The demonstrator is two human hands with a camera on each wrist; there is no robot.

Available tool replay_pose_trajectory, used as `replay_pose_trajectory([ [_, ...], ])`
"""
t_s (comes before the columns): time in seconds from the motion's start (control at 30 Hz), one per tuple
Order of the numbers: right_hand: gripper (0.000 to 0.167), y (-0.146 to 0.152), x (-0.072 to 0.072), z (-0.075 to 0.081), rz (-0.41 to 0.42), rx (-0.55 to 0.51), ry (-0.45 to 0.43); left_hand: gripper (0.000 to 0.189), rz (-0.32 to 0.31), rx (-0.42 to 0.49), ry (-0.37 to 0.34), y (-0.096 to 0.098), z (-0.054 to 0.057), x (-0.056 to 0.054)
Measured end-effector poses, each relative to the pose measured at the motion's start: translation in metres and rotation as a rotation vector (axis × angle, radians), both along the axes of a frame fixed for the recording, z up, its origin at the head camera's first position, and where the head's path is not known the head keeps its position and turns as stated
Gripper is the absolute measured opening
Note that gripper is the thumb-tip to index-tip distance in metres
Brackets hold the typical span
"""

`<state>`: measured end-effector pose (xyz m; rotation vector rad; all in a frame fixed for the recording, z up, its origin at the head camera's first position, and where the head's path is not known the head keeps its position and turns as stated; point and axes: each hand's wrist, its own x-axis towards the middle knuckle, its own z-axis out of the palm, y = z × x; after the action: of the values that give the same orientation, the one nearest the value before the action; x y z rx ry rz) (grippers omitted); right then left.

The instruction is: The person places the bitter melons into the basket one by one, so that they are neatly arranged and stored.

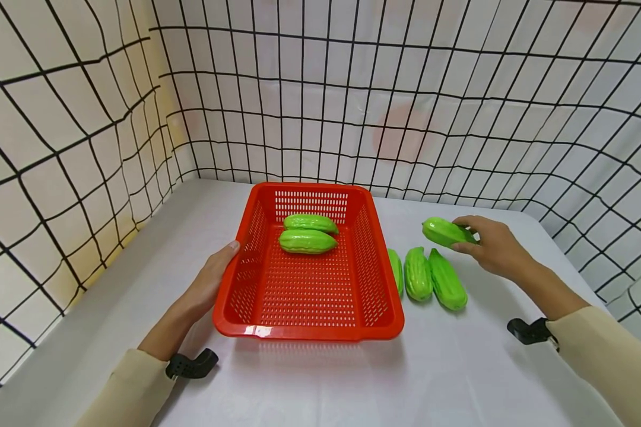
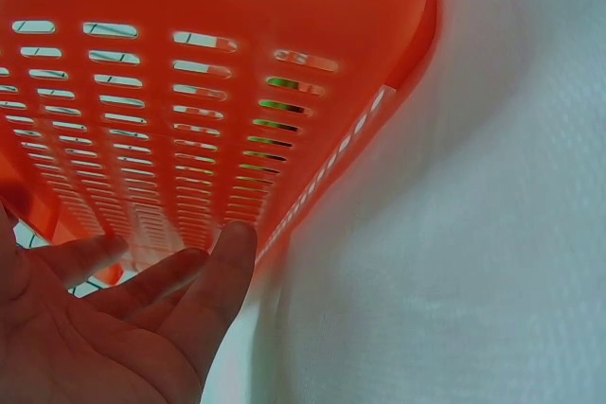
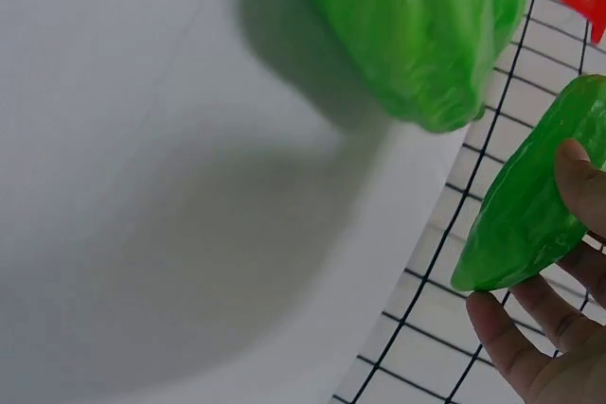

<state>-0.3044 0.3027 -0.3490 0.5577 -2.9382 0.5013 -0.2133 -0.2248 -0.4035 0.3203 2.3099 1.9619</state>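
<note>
A red plastic basket [image 1: 307,333] with slotted walls stands on the white table. My left hand [image 1: 213,276] holds its left side, a fingertip on the rim and several fingers [image 2: 213,281] along the outside wall in the left wrist view. Inside the basket lie two green bumpy gourds, one [image 1: 311,223] behind the other [image 1: 307,241]. My right hand [image 1: 499,246] pinches another green gourd [image 1: 446,231] above the table, thumb on one side and fingers on the other.
Right of the basket, green gourds lie in a row: one partly hidden by the rim [image 1: 395,271], one beside it [image 1: 418,274], and a slanted one [image 1: 447,281]. Black wire mesh [image 1: 304,95] over white cloth encloses the back and both sides of the table [image 1: 310,391].
</note>
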Motion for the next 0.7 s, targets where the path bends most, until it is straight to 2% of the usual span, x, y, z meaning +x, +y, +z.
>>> replay_pose_trajectory([
  [0.23, 0.048, -0.027, 0.005, 0.011, 0.058, -0.030, 0.050, 0.063, -0.015, 0.012, 0.003, -0.001, 0.000, -0.001],
  [0.7, 0.047, -0.089, 0.013, 0.035, 0.291, -0.013, 0.174, 0.066, 0.001, -0.008, -0.003, 0.001, 0.003, -0.001],
])
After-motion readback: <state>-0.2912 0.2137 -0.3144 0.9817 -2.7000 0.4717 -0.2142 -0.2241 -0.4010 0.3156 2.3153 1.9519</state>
